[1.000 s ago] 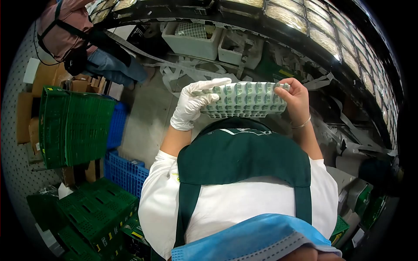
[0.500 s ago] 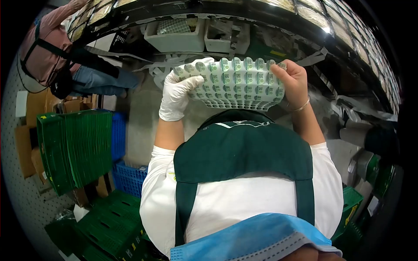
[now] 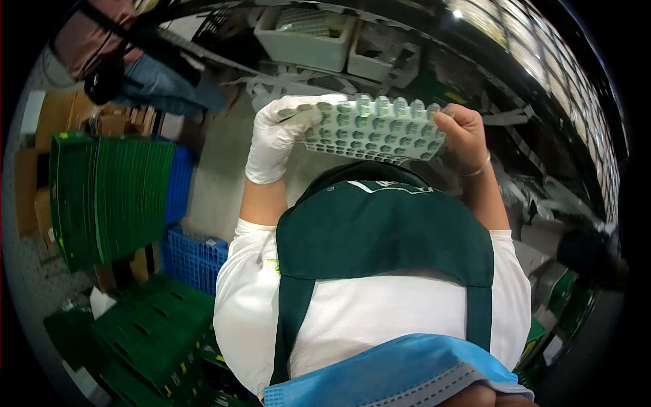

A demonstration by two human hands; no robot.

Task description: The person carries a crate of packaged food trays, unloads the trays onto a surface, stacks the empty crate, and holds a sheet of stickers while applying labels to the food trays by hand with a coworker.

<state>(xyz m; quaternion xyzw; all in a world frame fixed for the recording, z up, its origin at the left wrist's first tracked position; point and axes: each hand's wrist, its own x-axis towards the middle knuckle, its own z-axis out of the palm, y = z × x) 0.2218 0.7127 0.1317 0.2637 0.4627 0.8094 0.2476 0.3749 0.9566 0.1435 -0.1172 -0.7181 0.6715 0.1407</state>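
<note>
Stretched between my two hands is a sheet of stickers [image 3: 380,129], with rows of small green and white labels on a pale backing. Its upper edge curls, and several labels stick out past it. My left hand [image 3: 277,136], in a white glove, pinches the sheet's left end between thumb and fingers. At the right end my bare right hand [image 3: 464,136] grips the upper corner, thumb in front. The sheet hangs in front of my chest, above the dark green apron [image 3: 386,230].
Green crates [image 3: 112,200] stand stacked at the left beside blue crates [image 3: 193,258]; more green crates [image 3: 152,332] lie lower left. White bins [image 3: 305,47] sit under the rack [image 3: 536,95]. Another person [image 3: 142,74] stands at the upper left. Loose pale strips [image 3: 285,85] hang beneath the bins.
The sheet tilts further away and looks flatter, its lower rows less visible. Both hands keep their hold. My view has turned, so the rack and bins sit differently in the picture.
</note>
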